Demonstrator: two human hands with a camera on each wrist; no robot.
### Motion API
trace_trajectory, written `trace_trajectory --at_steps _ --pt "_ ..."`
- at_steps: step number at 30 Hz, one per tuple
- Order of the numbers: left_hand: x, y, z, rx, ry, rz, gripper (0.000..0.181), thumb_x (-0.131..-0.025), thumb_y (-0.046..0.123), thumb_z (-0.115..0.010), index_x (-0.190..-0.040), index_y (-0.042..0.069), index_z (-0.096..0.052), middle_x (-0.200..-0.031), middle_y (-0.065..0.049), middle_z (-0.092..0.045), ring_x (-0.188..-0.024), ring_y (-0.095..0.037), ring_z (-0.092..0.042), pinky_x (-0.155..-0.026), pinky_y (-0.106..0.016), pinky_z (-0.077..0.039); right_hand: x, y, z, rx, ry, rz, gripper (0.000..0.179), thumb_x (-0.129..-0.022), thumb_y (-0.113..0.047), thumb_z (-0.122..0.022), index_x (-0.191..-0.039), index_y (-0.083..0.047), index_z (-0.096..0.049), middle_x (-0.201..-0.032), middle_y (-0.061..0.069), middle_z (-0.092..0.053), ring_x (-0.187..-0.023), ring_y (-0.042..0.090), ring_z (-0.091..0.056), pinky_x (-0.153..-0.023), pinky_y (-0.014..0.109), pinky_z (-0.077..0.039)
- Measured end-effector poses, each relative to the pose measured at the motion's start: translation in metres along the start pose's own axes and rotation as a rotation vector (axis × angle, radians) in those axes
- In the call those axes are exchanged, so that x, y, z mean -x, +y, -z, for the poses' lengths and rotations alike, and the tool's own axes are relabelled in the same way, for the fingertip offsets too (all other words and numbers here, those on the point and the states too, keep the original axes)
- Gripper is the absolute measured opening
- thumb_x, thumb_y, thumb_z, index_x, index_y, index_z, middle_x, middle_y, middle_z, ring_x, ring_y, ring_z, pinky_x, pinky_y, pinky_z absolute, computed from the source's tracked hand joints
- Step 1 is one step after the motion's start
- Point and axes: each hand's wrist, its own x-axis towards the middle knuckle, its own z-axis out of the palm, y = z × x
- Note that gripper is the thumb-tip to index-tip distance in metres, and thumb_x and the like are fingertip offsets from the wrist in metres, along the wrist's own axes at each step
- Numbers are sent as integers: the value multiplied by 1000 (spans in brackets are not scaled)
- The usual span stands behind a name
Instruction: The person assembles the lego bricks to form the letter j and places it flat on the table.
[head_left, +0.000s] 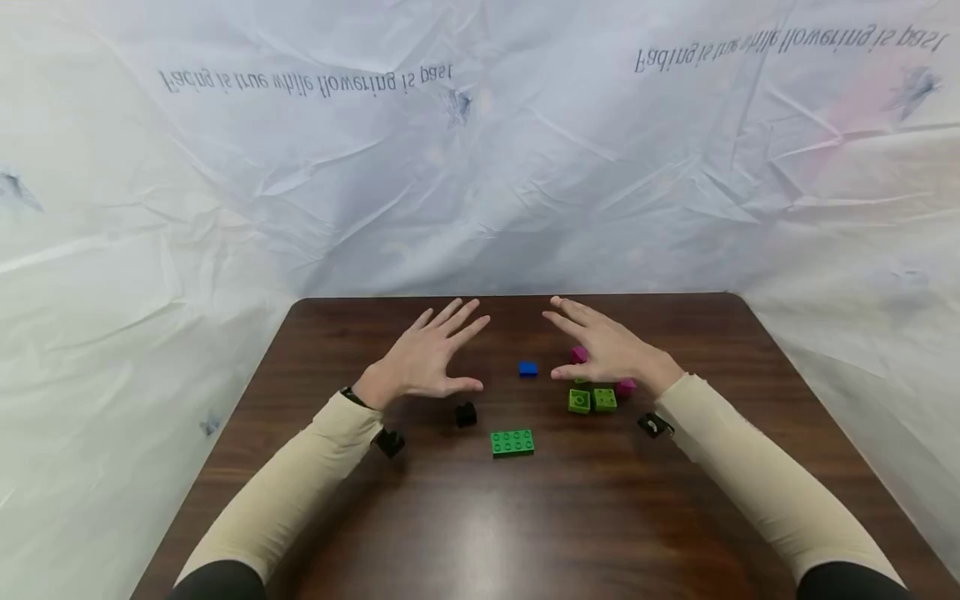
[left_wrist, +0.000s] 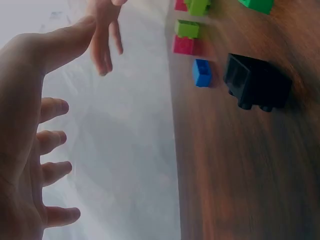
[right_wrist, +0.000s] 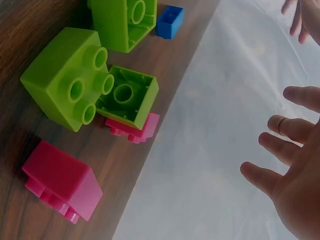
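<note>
Left hand (head_left: 422,360) and right hand (head_left: 611,348) hover spread, holding nothing; the bench (head_left: 637,508) therefore supports the bricks. Around the green eight-stud brick (head_left: 512,443): black brick (head_left: 466,414), 10 o'clock; blue brick (head_left: 528,369), 12 o'clock; lime bricks (head_left: 605,400), 2 o'clock.

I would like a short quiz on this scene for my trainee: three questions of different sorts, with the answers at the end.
1. Multiple choice: how many studs show on top of the bright green toy brick? A) four B) six C) eight
2. True or false: the left hand and the right hand both hold nothing.
3. Put in order, from bottom to top of the head view: blue toy brick, black toy brick, bright green toy brick.

Key: 1. C; 2. True; 3. Bright green, black, blue.
</note>
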Motion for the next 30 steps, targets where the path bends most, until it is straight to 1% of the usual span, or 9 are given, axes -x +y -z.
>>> trace_trajectory --at_steps 6,9,12,15,21,24,27,30 --pt "13 2 -10 27 62 6 96 -84 82 -38 -158 26 -14 -165 -1 -5 -150 -29 -16 -113 -60 -24 13 2 -1 -32 42 -28 95 -85 -66 -61 -157 -20 -19 -164 9 -11 -148 34 -18 -111 57 -30" --pt "20 4 -18 56 83 18 96 -84 80 -43 -158 26 -15 -165 -2 -8 -149 -29 -17 -113 -60 -24 19 2 -6 -53 54 -41 94 -85 -64 -62 -157 -21 -18 -164 8 -10 -148 35 -18 -109 58 -32" --pt "25 7 -27 86 85 27 96 -84 75 -49 -158 27 -12 -165 -2 -8 -149 -29 -18 -113 -60 -24 25 3 -13 -65 61 -60 94 -85 -64 -62 -157 -22 -19 -164 8 -9 -148 35 -19 -107 58 -34" --pt "28 10 -33 97 79 29 96 -84 73 -52 -158 26 -13 -165 0 -7 -149 -28 -18 -114 -59 -24 29 4 -18 -74 68 -73 94 -85 -63 -62 -157 -20 -20 -164 8 -10 -148 35 -19 -107 57 -35" --pt "36 16 -44 125 69 40 95 -84 75 -51 -158 26 -16 -165 3 -8 -150 -25 -17 -115 -58 -23 37 -1 -25 -99 64 -89 93 -85 -62 -63 -156 -15 -24 -163 11 -14 -147 35 -20 -108 57 -34" --pt "39 18 -47 139 65 36 94 -85 75 -49 -158 26 -17 -165 3 -9 -149 -27 -19 -114 -58 -24 39 -2 -28 -106 55 -86 94 -86 -62 -63 -155 -11 -26 -162 13 -16 -147 37 -21 -109 57 -33" --pt "40 19 -49 148 67 33 93 -85 75 -49 -158 27 -15 -165 3 -10 -149 -27 -21 -114 -57 -25 39 0 -28 -95 52 -77 94 -85 -61 -64 -155 -10 -27 -162 13 -17 -147 36 -22 -110 56 -33" --pt "39 19 -50 149 65 30 93 -85 76 -48 -158 28 -13 -164 2 -13 -149 -24 -22 -115 -54 -25 36 2 -26 -80 54 -67 93 -85 -61 -64 -155 -12 -27 -162 12 -17 -147 34 -22 -110 55 -33"
